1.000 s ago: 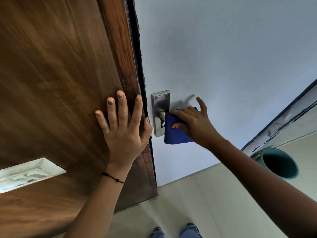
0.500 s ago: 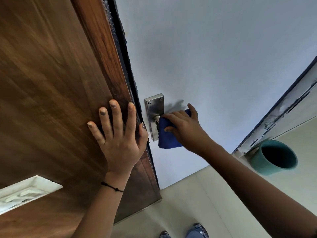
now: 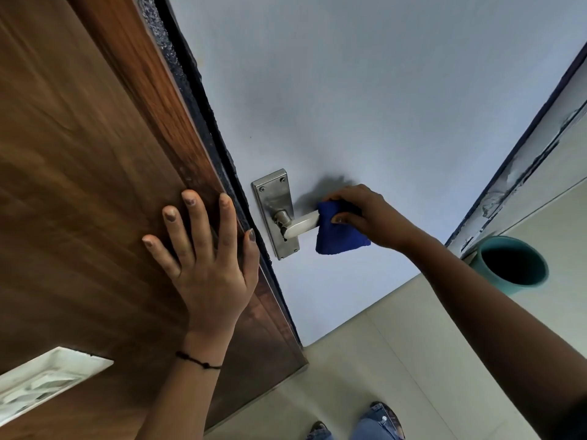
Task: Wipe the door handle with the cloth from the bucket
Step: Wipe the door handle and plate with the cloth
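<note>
A silver lever door handle (image 3: 300, 226) juts from a steel backplate (image 3: 273, 201) on the pale blue door face. My right hand (image 3: 371, 217) is closed around a dark blue cloth (image 3: 340, 236), which wraps the outer end of the lever; the inner part of the lever is bare. My left hand (image 3: 203, 258) lies flat with fingers spread on the brown wooden panel (image 3: 79, 185), at its edge next to the handle. The teal bucket (image 3: 511, 265) stands on the floor at the right; its inside is dark.
A white vent grille (image 3: 41, 382) is set into the wood panel at lower left. Pale floor tiles (image 3: 365, 376) lie below, with my shoes at the bottom edge. A chipped door frame (image 3: 521, 166) runs along the right.
My right hand has slid the cloth rightward along the lever, from the backplate to the lever's outer end, uncovering its inner part. My left hand stays pressed on the wood.
</note>
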A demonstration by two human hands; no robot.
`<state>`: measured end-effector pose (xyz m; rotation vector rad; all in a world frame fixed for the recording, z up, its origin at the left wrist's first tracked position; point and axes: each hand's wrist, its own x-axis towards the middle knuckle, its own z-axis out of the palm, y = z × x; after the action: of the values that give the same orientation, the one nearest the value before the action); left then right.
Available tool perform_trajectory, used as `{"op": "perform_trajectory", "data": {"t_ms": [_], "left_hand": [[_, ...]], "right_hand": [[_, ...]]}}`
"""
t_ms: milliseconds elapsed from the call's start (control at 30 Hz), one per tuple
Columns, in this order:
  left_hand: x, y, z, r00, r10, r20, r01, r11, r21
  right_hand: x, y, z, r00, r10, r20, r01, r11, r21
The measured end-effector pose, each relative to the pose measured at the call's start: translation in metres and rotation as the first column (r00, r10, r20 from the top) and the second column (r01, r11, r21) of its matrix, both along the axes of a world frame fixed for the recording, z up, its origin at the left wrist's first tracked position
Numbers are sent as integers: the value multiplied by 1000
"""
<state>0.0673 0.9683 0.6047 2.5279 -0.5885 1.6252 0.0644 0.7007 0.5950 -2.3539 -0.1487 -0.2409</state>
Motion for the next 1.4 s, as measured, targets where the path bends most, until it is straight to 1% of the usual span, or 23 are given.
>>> {"op": "perform_trajectory", "data": {"t_ms": [67,133,200,233,267,333,367,433,500,533,567,633,700,833,933,1000,1133,1267,1333,1400], "left_hand": [[0,1,0,1000,0,-4,0,1000,10],[0,3,0,1000,1,-10,-1,1000,17],[0,3,0,1000,5,-11,-5,1000,21],[0,2,-1,1000,7,-11,-6,1000,21],[0,2,-1,1000,7,-11,-7,1000,19],[1,2,-1,1000,7,-11,-7,1000,20],[0,1,-1,1000,8,-11,-8,1000,22],[0,1,0,1000,7,-10,-7,1000,20],[0,1,0,1000,2,-13,-2,1000,13],[0,1,-1,1000,1,-15,-1,1000,11],[0,1,-1,1000,1,-18,0,1000,9],[0,0,-1,1000,-3,-19,3,1000,4],[0,0,-1,1000,-7,-11,7,1000,-4],[0,1,0,1000,-4,-4,4,1000,5],[0,0,0,1000,6,-11,-6,1000,15],[0,0,-1,1000,11,-8,-11,1000,20],[1,0,-1,1000,12,5,-12,1000,16],[1,-1,0,1000,15,1,-15,1000,-4],[0,-1,0,1000,10,-9,-10,1000,-16],[0,-1,-1,1000,12,-10,-12,1000,-11]], "right_hand": [[-1,-5,0,999,-3,-41,8,993,118],[-4,-9,0,996,-6,-89,28,967,255],[-6,-12,-3,991,-8,-135,63,910,410],[-7,-11,-7,989,-5,-150,80,860,503],[-7,-10,-12,988,0,-154,93,797,597],[-9,-3,-26,988,7,-156,118,620,776],[-10,4,-34,987,13,-160,131,510,850],[-12,24,-47,985,26,-168,155,268,951],[-13,46,-55,988,38,-151,149,41,988],[-13,56,-57,990,42,-137,138,-46,989],[-12,64,-59,992,45,-122,126,-112,986],[-13,81,-58,993,51,-102,110,-190,976],[-14,100,-56,992,59,-115,125,-217,968],[-19,134,-46,979,63,-195,205,-265,942],[-20,140,-42,969,56,-241,246,-333,910],[-19,140,-42,958,48,-283,281,-350,893],[-18,145,-41,923,23,-383,372,-303,878],[-20,150,-34,878,5,-478,461,-275,844],[-22,150,-28,873,4,-488,475,-233,848],[-23,149,-23,873,3,-487,481,-170,860]]}}
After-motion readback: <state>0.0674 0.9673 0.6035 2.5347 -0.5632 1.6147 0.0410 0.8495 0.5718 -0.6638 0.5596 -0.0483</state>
